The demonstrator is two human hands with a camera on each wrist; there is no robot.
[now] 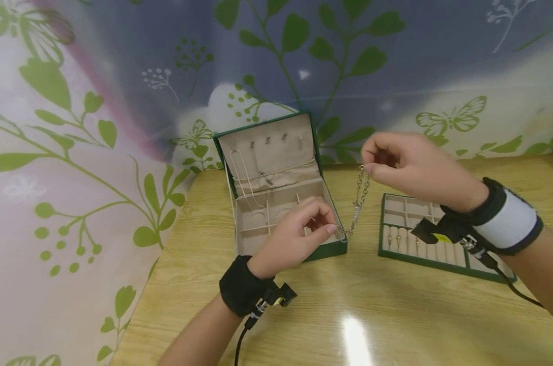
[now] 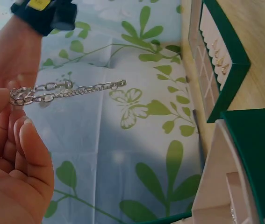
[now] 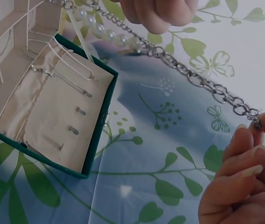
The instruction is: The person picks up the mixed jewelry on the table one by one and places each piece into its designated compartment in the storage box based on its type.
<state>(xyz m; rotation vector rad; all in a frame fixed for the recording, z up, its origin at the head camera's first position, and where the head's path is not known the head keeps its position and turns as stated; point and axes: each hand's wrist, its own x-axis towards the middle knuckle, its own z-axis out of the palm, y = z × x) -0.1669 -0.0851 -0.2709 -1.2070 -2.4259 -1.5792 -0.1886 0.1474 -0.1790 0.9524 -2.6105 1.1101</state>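
Note:
A silver chain bracelet (image 1: 357,206) hangs slantwise between my two hands, its larger links doubled at the top. In the right wrist view, a row of white pearls (image 3: 109,33) runs beside its finer links. My right hand (image 1: 406,162) is raised on the right and pinches the bracelet's upper end between thumb and fingers. My left hand (image 1: 299,231) is lower, over the front of the green jewelry box (image 1: 324,251), thumb and curled fingers at the chain. In the left wrist view, the bracelet (image 2: 43,98) crosses at the left thumb tip, with fine links trailing past the fingers.
The box's lid (image 1: 269,122) stands raised, with hooks and hanging necklaces (image 1: 244,175) inside. A shallow green tray (image 1: 425,259) with rings in its padded rows lies on the table (image 1: 303,315) under my right forearm. Leaf-patterned cloth (image 1: 189,61) rises behind the table.

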